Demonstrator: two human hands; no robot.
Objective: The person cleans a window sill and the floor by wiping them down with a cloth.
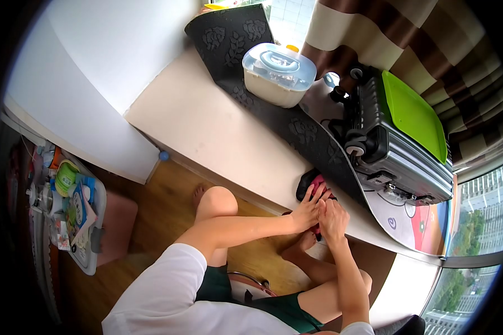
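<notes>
At the front edge of the ledge is a pink-and-black item (pixel 317 181) that looks soft. My hands cover most of it, so its kind is unclear. My left hand (pixel 305 215) grips it from the left, its fingers reaching across the top. Close against the left hand, my right hand (pixel 333 221) is closed with its fingers bent. What the right fingers pinch is hidden. A dark red part of the item shows just below the hands, above my bare foot (pixel 300 245).
The pale ledge (pixel 190 123) carries a dark patterned mat (pixel 296 125), a lidded clear-and-white box (pixel 279 78) and a grey suitcase (pixel 402 156) with a green tray (pixel 413 117) on top. A filled pink bin (pixel 117 226) stands left on the wooden floor. A small blue ball (pixel 164 156) is by the wall corner.
</notes>
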